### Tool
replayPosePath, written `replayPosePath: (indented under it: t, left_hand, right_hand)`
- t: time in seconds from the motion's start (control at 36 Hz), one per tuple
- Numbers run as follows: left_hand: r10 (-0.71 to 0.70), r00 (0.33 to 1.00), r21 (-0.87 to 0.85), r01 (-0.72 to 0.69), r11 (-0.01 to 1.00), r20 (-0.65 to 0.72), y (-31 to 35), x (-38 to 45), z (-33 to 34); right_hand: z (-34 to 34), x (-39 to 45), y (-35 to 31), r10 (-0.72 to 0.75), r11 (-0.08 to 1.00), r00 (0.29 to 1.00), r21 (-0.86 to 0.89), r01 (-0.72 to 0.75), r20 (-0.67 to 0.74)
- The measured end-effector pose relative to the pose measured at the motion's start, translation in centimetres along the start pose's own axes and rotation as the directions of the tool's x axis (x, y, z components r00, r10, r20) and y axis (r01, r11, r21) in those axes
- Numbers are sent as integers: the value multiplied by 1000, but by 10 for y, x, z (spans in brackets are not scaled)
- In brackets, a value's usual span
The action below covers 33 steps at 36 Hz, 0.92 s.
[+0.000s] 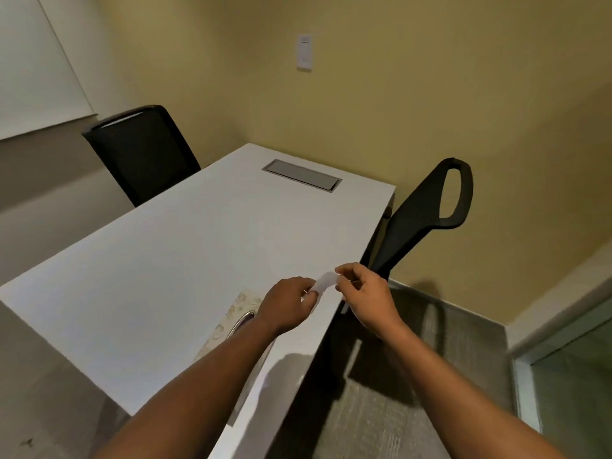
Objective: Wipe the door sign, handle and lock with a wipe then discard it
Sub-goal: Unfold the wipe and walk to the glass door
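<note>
- Big white rectangular table [172,260] fills the middle, a grey metal cable hatch [302,175] set flush at its far end.
- Black mesh-back office chair [140,150] at the far left side, another black chair with a looped back [427,210] at the right edge.
- Floral-patterned cardboard tissue box [228,321] lies on the table, partly under the left forearm.
- Left hand [286,306] and right hand [366,293] are both up over the table's near right edge.
- Small white wipe [324,282] stretched between them, fingers of each hand pinching one end.
</note>
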<state>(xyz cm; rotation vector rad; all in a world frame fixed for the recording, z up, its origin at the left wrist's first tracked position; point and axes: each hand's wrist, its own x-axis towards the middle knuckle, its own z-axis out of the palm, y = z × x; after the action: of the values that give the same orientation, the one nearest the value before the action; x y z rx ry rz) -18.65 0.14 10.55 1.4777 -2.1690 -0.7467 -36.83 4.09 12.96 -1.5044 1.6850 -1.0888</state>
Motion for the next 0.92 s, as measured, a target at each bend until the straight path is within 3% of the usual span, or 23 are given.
replayPosePath:
  t: [0.31,0.47,0.61,0.67,0.75,0.81,0.92]
  left_hand:
    - [228,972,-86,-223,971,52,45,7,-7]
    - [362,925,-117,-349,930,118,73,1,-9]
    - [423,898,-178,-399,899,123,93,-1,-4]
    - [436,891,-200,-409,890,122,102,-2,-1]
    - [461,879,-217,-430,876,123,119,0,4]
    - [485,866,-228,-451,863,122,132,0,7]
    - [544,827,-269,-497,825,140,161,-4,14]
  right_hand:
    - [-29,-43,-6,-189,967,964,-208,150,-186]
    - [-39,-67,-18,-198,957,926,-268,112,-320]
    - [-50,-83,-21,28,995,886,-75,-71,-462]
    - [-57,-87,-24,183,982,844,134,-133,-504]
    - [-69,-96,-33,380,875,777,468,-126,-501]
    - [-79,-105,-38,429,818,763,567,-100,-484]
    - [-99,-122,-37,418,792,783,608,-65,-460]
